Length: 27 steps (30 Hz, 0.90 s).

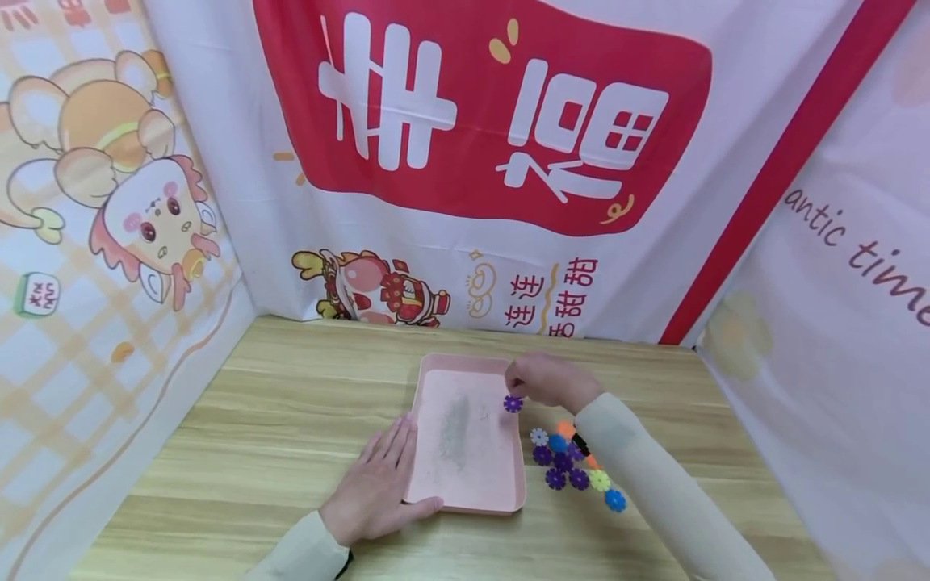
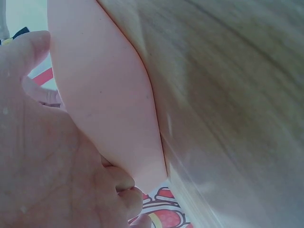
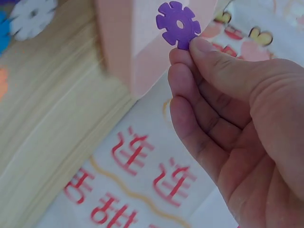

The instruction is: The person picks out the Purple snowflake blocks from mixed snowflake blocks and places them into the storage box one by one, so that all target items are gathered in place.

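Note:
Between thumb and fingertips my right hand (image 1: 550, 379) pinches a purple notched disc (image 3: 178, 24), a snowflake-shaped building piece with a hole in its middle. In the head view that hand is over the far right corner of a shallow pink tray (image 1: 436, 452), the disc overlapping the tray's right side. My left hand (image 1: 374, 488) rests at the near left corner of the tray, fingers straight along its left side and thumb over the near edge. The left wrist view shows its palm (image 2: 52, 156) against the tray's outer wall (image 2: 107, 90).
Right of the tray lies a loose cluster of notched discs: several purple ones (image 1: 563, 461), a white one (image 1: 538, 436), blue ones (image 1: 615, 500), a yellow one (image 1: 599, 480) and orange ones, partly behind my right forearm. Printed cloth (image 1: 472, 266) hangs behind the wooden table (image 1: 291, 403).

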Each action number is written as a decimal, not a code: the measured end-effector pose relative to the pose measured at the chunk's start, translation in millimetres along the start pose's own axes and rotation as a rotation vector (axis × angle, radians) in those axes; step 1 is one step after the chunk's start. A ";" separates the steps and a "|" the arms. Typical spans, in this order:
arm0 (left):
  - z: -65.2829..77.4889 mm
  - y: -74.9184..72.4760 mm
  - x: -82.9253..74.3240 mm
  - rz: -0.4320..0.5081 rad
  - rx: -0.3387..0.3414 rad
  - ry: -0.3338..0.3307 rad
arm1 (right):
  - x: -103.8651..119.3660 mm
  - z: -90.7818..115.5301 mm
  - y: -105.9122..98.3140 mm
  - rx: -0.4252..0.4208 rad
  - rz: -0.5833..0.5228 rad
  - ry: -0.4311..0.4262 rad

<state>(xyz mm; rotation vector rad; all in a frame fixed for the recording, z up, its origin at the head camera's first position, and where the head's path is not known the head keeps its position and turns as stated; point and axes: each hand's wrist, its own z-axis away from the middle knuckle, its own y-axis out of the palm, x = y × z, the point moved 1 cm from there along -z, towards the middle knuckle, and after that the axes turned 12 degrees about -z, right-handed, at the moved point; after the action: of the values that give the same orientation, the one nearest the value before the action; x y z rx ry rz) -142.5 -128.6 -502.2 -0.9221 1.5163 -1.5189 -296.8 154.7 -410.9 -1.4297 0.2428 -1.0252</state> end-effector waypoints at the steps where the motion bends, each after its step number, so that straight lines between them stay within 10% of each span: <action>1: 0.2 0.4 0.3 -0.002 -0.001 0.001 | 4.9 -4.2 1.5 0.007 0.011 -0.001; 27: 1.5 1.0 0.8 -0.035 -0.044 0.022 | 78.4 -64.0 65.9 0.202 0.024 -0.107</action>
<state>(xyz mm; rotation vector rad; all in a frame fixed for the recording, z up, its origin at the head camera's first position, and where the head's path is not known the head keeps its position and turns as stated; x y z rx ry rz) -141.5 -129.9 -503.2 -0.9645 1.5630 -1.5302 -267.5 43.7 -448.4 -1.2901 0.0755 -0.9234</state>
